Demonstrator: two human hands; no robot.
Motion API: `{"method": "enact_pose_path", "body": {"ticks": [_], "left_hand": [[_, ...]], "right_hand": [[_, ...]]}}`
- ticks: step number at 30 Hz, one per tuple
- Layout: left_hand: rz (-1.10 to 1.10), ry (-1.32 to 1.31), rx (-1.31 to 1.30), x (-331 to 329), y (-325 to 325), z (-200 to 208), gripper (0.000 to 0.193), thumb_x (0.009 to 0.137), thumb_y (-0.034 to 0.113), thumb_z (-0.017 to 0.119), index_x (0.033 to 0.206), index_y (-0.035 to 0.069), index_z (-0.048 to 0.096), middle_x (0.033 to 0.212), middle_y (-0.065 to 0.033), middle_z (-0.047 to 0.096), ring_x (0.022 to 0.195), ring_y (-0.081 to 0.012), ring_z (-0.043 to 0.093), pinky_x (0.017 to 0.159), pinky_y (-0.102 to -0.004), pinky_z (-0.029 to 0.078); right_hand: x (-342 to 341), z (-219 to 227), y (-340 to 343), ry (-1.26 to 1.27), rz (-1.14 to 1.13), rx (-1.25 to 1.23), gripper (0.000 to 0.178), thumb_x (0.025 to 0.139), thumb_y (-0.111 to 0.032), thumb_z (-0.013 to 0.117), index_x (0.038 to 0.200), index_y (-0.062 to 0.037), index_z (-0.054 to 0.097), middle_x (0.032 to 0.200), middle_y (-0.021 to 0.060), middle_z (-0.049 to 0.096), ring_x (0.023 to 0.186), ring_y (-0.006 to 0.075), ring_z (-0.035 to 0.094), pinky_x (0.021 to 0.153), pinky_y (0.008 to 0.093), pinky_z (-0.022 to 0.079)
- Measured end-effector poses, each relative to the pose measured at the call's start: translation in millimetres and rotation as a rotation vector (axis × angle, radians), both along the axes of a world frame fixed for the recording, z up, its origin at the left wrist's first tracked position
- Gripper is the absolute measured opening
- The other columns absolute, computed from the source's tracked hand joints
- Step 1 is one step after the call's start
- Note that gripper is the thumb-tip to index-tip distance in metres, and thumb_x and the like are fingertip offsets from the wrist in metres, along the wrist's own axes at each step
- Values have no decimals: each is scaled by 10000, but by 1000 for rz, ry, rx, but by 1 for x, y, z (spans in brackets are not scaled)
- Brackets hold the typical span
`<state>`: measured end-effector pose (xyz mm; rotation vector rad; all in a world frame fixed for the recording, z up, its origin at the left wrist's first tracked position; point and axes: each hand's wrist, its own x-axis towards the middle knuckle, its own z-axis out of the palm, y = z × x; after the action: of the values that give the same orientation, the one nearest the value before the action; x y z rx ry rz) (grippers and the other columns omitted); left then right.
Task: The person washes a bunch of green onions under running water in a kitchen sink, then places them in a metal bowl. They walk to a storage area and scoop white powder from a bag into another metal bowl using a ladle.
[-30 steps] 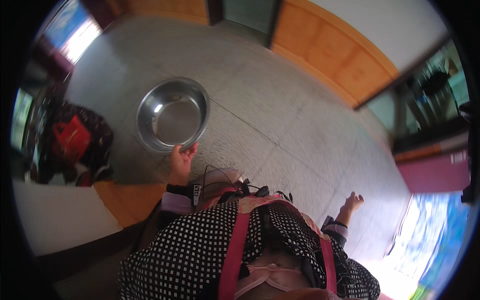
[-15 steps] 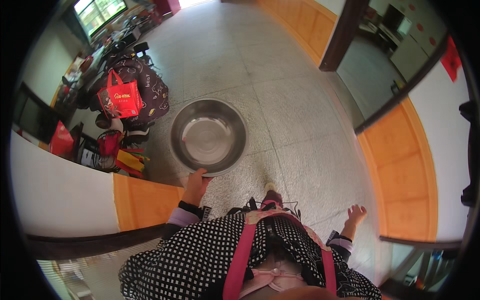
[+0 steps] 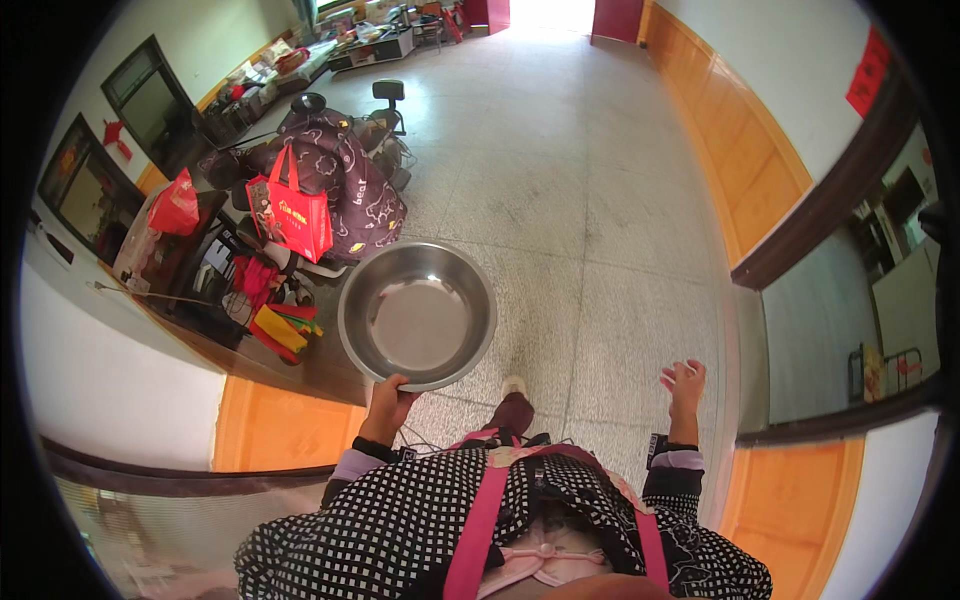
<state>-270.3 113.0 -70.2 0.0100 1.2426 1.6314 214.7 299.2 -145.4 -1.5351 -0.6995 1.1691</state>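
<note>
Plainly, above the grey floor and near the patterned cover, the metal basin could tip or snag, since only the left hand clamps its near rim; the right hand hangs apart, empty, fingers loosely spread.

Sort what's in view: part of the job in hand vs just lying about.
In use:
steel basin, held at its near rim
left hand, gripping it
right hand is free, holding nothing visible

Lying about:
red carrier bag
dark patterned cover beside it
smaller red bag at the left
yellow item low on the left
</note>
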Motion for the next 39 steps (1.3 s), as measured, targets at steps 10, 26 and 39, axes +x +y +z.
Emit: {"method": "enact_pose_path", "body": {"ticks": [10,26,39], "left_hand": [[-62,132,45,-20,-16,6,328,745,-7,453,1068,-65,451,1017,-160,535,899,-272,566,763,-382,508],[-129,45,-13,25,4,-19,242,766,2,452,992,-81,477,948,-147,551,804,-247,583,701,-363,521],[-111,112,45,-9,-44,-3,308,750,-10,467,1053,-66,461,1000,-148,549,849,-260,575,735,-389,506]], "right_hand": [[-25,-21,-51,45,61,-1,214,819,-63,516,1007,23,461,877,140,574,669,213,616,529,273,497],[58,-48,-75,-33,-95,-50,160,839,-82,492,959,23,490,844,124,591,628,189,611,496,252,491],[-56,-14,-52,38,269,37,207,854,-123,509,1009,14,492,883,126,602,675,196,619,539,261,497]]}}
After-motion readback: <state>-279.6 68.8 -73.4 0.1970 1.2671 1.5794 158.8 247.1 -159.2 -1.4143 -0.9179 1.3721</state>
